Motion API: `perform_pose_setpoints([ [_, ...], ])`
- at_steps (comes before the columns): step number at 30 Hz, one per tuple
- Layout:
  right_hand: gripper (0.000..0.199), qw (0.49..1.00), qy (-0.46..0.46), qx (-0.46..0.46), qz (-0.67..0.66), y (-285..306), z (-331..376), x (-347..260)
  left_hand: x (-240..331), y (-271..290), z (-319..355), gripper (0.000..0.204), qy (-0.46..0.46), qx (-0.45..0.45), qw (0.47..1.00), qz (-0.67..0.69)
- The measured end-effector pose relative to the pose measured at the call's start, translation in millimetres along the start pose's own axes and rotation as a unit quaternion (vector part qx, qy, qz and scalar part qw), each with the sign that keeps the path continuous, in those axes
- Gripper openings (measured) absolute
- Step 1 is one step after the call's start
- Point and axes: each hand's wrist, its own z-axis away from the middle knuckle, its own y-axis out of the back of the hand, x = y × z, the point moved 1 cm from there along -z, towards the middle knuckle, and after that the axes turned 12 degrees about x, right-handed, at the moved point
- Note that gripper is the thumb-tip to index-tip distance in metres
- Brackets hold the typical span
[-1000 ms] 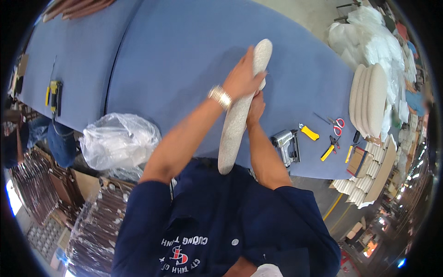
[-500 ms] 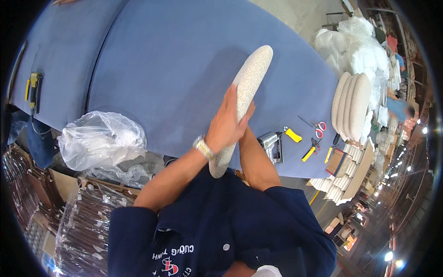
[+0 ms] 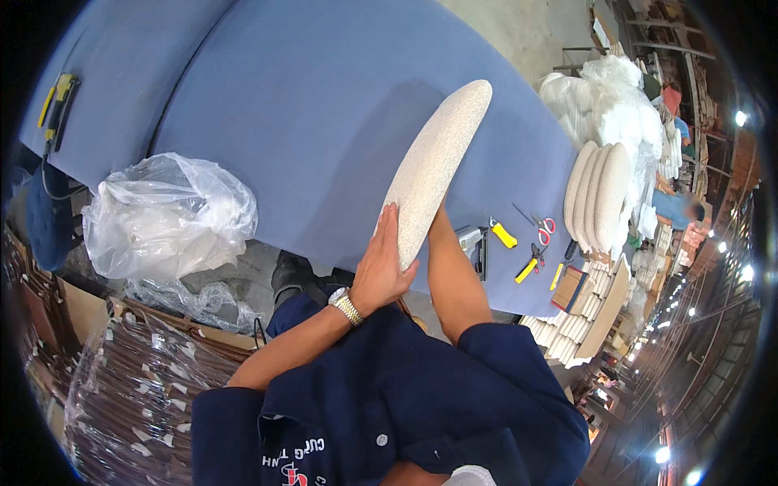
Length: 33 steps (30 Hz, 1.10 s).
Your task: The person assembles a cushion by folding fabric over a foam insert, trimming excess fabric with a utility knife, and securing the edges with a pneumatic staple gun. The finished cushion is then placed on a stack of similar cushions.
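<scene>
A beige, speckled, fabric-covered cushion (image 3: 438,162) stands tilted on its edge above the blue work table (image 3: 284,146), its far end pointing away to the right. My left hand (image 3: 383,271), with a metal watch at the wrist, grips the near end, fingers along the left face and thumb at the lower tip. Behind the cushion is my right hand (image 3: 440,219); only its wrist side shows and its fingers are hidden. Right of my right forearm lies a staple gun (image 3: 472,247), partly covered by the arm.
Yellow-handled cutters (image 3: 531,263), a yellow-handled tool (image 3: 502,233) and red-handled scissors (image 3: 547,229) lie at the right. Several similar cushions (image 3: 598,194) stand by the right edge. A clear plastic bag (image 3: 170,215) sits at the left edge; a yellow-black tool (image 3: 58,109) lies far left.
My left hand has slid down from the cushion's middle to its near end. The cushion has turned to show more of its left face, and its near end has risen away from my body.
</scene>
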Motion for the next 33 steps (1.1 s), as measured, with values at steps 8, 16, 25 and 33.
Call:
perform_pose_setpoints([
  [8,0.058,0.992,-0.037,-0.098,-0.076,5,26,7,-2,8,2,0.108,0.01,0.019,1.0,-0.004],
  [16,0.061,0.994,0.086,-0.008,0.064,-3,60,3,-9,-43,-65,0.102,-0.033,0.05,0.998,-0.028],
  [25,0.064,0.987,0.139,0.024,0.072,-1,61,-27,2,-7,-117,0.094,0.019,-0.01,0.998,0.052],
  [33,0.066,0.986,0.101,-0.129,-0.039,31,33,61,-106,42,23,0.066,0.27,0.151,0.904,0.296],
])
